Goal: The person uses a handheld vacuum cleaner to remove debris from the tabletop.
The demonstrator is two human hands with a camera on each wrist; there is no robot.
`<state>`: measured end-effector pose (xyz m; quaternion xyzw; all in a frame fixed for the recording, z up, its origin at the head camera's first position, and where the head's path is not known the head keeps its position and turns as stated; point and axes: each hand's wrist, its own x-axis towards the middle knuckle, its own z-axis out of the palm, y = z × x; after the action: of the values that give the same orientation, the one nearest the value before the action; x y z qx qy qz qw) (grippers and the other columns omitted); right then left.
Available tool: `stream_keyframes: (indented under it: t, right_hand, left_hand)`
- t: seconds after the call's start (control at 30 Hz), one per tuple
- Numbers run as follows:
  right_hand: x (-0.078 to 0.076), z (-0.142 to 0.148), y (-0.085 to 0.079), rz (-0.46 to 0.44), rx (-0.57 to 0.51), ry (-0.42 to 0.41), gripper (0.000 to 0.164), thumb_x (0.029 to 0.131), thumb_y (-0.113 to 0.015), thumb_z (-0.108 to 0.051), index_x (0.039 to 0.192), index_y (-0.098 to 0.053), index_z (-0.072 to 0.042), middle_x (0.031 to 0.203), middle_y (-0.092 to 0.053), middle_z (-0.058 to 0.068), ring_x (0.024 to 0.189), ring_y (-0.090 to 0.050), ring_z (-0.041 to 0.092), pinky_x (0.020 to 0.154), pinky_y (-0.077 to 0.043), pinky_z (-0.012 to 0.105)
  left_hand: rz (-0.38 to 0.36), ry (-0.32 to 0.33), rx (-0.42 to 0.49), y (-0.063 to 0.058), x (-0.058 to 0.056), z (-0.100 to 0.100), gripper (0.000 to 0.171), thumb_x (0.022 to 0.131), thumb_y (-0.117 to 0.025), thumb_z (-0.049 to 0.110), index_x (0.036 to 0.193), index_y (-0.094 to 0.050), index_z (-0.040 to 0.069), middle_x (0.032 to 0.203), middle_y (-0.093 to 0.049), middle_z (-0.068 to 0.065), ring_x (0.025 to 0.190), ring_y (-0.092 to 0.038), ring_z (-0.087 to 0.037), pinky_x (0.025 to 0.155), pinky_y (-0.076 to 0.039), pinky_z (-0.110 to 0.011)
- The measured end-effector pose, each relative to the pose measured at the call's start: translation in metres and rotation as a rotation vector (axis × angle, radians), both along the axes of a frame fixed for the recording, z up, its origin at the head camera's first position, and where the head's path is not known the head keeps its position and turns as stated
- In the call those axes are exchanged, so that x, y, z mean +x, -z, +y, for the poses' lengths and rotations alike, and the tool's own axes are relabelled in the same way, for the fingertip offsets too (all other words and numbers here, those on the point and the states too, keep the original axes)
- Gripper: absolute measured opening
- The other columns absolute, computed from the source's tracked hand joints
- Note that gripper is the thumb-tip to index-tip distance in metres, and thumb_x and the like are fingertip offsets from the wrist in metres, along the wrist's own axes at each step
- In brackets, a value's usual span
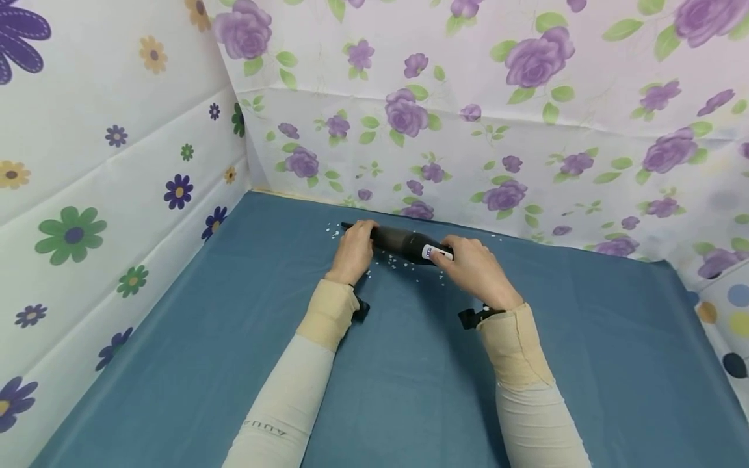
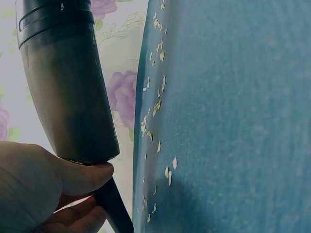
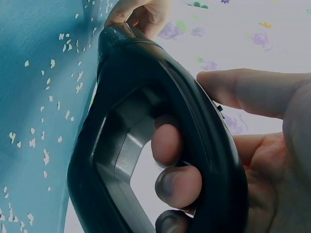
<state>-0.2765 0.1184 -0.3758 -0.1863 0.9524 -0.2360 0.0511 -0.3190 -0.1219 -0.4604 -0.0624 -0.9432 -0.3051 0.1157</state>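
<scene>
A black handheld vacuum cleaner is held over the blue cloth, its narrow nozzle pointing left. My right hand grips its loop handle, fingers curled through the opening in the right wrist view, thumb on the top side. With the left hand I pinch the nozzle where it meets the dark see-through dust cup. Small white scraps lie scattered under and around the vacuum. More scraps show in a band along the cloth in the left wrist view. The nozzle's tip is cut off there.
The blue cloth covers the table. Behind its far edge hangs a white sheet with purple roses; a flowered sheet stands along the left, and a dotted one shows at the right edge.
</scene>
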Motion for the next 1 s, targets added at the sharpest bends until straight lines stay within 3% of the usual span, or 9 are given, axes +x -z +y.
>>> stream_keyframes:
  t: [0.3, 0.63, 1.0]
  right_hand:
    - [-0.004, 0.007, -0.005, -0.034, 0.022, 0.010, 0.036, 0.108, -0.059, -0.033, 0.127, -0.066, -0.003, 0.072, -0.061, 0.010, 0.050, -0.048, 0.020, 0.049, -0.039, 0.034]
    - [-0.015, 0.002, -0.007, -0.066, 0.040, -0.032, 0.044, 0.108, -0.059, -0.034, 0.137, -0.063, -0.001, 0.091, -0.070, 0.012, 0.058, -0.059, 0.022, 0.057, -0.046, 0.038]
    - [-0.018, 0.002, -0.005, -0.058, 0.051, -0.035, 0.041, 0.108, -0.059, -0.034, 0.133, -0.065, -0.002, 0.097, -0.071, 0.013, 0.065, -0.061, 0.022, 0.063, -0.047, 0.039]
  left_hand:
    - [0.004, 0.016, 0.005, -0.001, -0.001, 0.006, 0.034, 0.103, -0.059, -0.004, 0.137, -0.063, 0.002, 0.134, -0.064, -0.020, 0.121, -0.062, -0.038, 0.101, -0.053, -0.049]
    - [-0.003, -0.019, 0.016, 0.002, -0.001, -0.001, 0.032, 0.104, -0.060, -0.003, 0.135, -0.063, 0.002, 0.134, -0.064, -0.020, 0.124, -0.060, -0.039, 0.106, -0.050, -0.051]
    - [-0.018, -0.008, 0.023, 0.003, -0.003, -0.001, 0.033, 0.104, -0.058, -0.004, 0.136, -0.063, 0.001, 0.134, -0.063, -0.020, 0.124, -0.061, -0.039, 0.105, -0.051, -0.049]
